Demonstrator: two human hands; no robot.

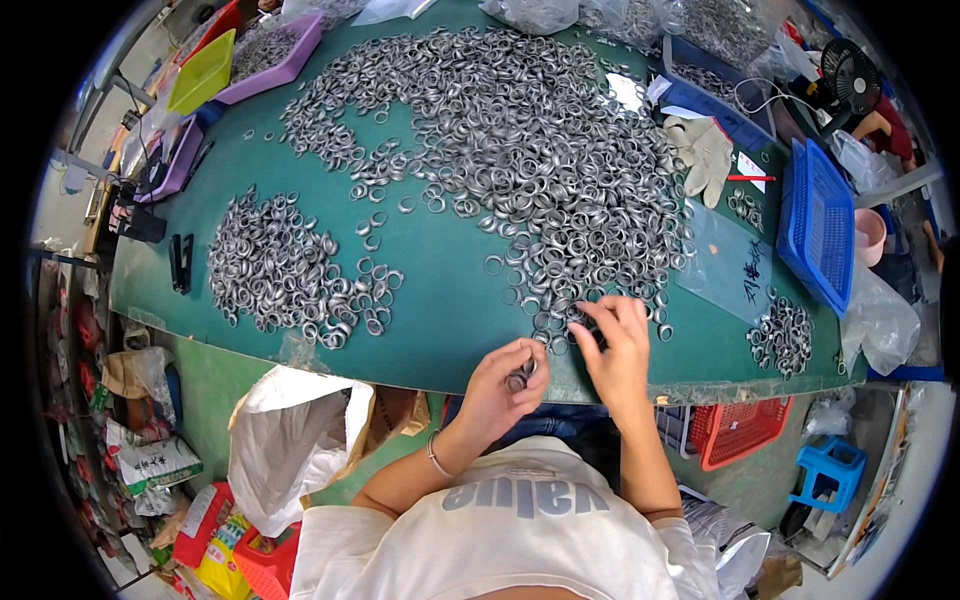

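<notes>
A great heap of grey metal rings [540, 130] covers the far and middle part of the green table. My left hand [510, 378] is closed around a few metal rings [522, 374] above the table's near edge. At the heap's near end, my right hand [613, 345] reaches in with thumb and forefinger bent toward the rings; whether a ring sits between the fingertips I cannot make out. To the left lies a smaller pile of rings [265, 260], and at the right edge of the table another small pile [782, 336].
Blue baskets [815, 225] stand at the right, near a work glove [703, 155], a red pen [750, 178] and a clear plastic bag [725, 262]. Purple [275, 60] and green trays [203, 75] sit far left. An open white sack [290, 440] stands below the table's front edge.
</notes>
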